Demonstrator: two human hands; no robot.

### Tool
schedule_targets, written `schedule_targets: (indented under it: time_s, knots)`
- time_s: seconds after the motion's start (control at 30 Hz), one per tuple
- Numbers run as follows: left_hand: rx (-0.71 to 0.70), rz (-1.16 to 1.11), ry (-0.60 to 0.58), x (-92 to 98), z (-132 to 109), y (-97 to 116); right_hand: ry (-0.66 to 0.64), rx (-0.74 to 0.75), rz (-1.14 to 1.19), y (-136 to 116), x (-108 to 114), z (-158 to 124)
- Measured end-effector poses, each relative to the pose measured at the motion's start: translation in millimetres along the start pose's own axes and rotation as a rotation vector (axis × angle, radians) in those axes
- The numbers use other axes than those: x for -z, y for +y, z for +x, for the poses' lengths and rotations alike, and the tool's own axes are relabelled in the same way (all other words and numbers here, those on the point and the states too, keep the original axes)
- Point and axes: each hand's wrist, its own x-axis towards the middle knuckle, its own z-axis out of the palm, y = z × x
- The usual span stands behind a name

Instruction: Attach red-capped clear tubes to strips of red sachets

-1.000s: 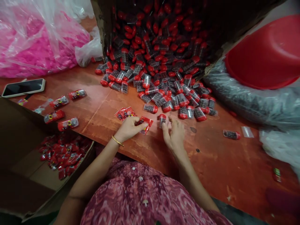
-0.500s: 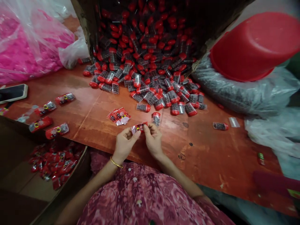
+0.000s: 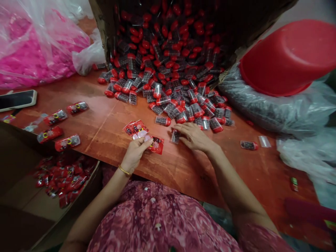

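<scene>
My left hand [image 3: 135, 154] is closed on a flat red printed label [image 3: 157, 145], pinching its left end between thumb and fingers. A gold bangle circles that wrist. Just behind it, several more red labels [image 3: 136, 128] lie in a small fanned pile on the table. My right hand [image 3: 193, 135] has its fingers on a small clear container [image 3: 174, 136] of dark pieces, covering most of its red cap. Farther back is a heap of similar red-capped containers [image 3: 181, 94], spilling from a dark tipped box.
Several labelled containers [image 3: 67, 142] lie at the left, above an open carton [image 3: 91, 185] holding more. A phone [image 3: 19, 99] and a bag of pink pieces [image 3: 34, 59] are farther left. At right, a red bucket [image 3: 286, 59] rests upside down on a plastic bag [image 3: 275, 108].
My right hand has let go of the label and moved right to the small container. The left hand keeps the label, which now lies extended to the right.
</scene>
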Motion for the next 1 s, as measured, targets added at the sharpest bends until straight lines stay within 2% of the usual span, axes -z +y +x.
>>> schedule_targets:
  time_s: [0.1, 0.2, 0.27, 0.37, 0.43, 0.53, 0.7, 1.0]
  knots:
    - [0.050, -0.031, -0.017, 1.2, 0.9, 0.1, -0.023, -0.035, -0.022, -2.2, -5.9, -4.1]
    - [0.087, -0.067, -0.034, 1.6, 1.1, 1.4, 0.037, -0.177, 0.075, -8.7, -18.4, -15.4]
    - [0.090, -0.083, -0.032, 0.6, 1.0, 1.9, 0.148, -0.327, 0.216, -20.1, -26.3, -23.6]
    - [0.062, -0.080, -0.020, -1.3, 0.8, 1.1, 0.442, -0.532, 0.574, -50.1, -30.9, -32.2]
    - [0.040, -0.063, -0.013, -2.0, 0.9, -0.1, 0.582, -0.586, 0.819, -74.1, -28.8, -33.9]
    - [-0.014, -0.028, 0.001, -2.3, 1.2, -1.5, 0.667, -0.633, 0.994, -103.4, -24.2, -31.1]
    - [-0.119, 0.030, 0.022, -3.1, 0.5, -1.9, 0.681, -0.671, 1.077, -122.2, -26.6, -23.3]
    - [-0.251, 0.265, 0.049, 2.5, -1.5, -2.4, 0.551, -0.726, 1.149, -125.4, -34.6, -21.5]
